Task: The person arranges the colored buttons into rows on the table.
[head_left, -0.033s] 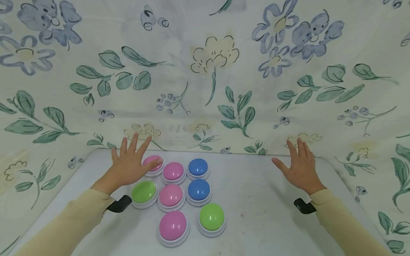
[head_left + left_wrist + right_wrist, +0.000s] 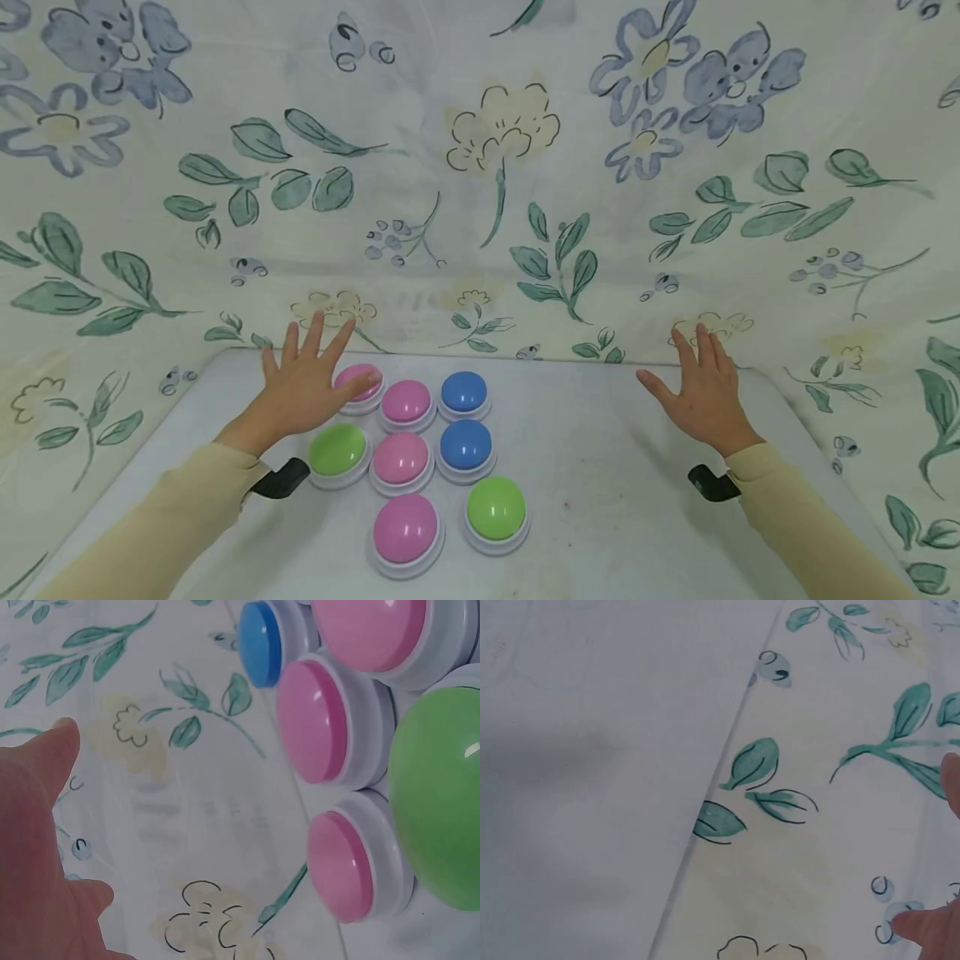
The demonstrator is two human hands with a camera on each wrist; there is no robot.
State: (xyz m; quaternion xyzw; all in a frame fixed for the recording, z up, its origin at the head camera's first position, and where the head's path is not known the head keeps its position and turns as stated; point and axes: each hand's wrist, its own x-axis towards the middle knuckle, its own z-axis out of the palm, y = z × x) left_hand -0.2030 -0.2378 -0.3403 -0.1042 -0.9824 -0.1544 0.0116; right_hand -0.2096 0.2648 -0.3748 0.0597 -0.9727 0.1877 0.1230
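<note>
At the near side of the table (image 2: 585, 433), between two tan sleeves, a front pink button (image 2: 405, 528) sits on its white base, with a front green button (image 2: 496, 507) to its right. Just beyond them runs a row: a left green button (image 2: 337, 450), a middle pink button (image 2: 400, 457) and a nearer blue button (image 2: 466, 444), so close together that it is hard to tell whether their bases touch. Farther back stand two more pinks, the rear left pink button (image 2: 358, 368) and the rear pink button (image 2: 407, 402), and a far blue button (image 2: 464, 392).

Level with this back line, the hands are well apart and hold nothing. The left hand (image 2: 303, 383) is spread, its thumb covering part of the rear left pink button in the head view; the left wrist view shows its visible fingers clear of the buttons. The right hand (image 2: 705, 396), fingers extended, is away to the right, near the table's far edge and no button.

Between the two head pictures nothing visibly changes: buttons and hands match. That suggests a pause, with the arrangement undisturbed. Behind everything hangs a flowered cloth (image 2: 480, 50).
</note>
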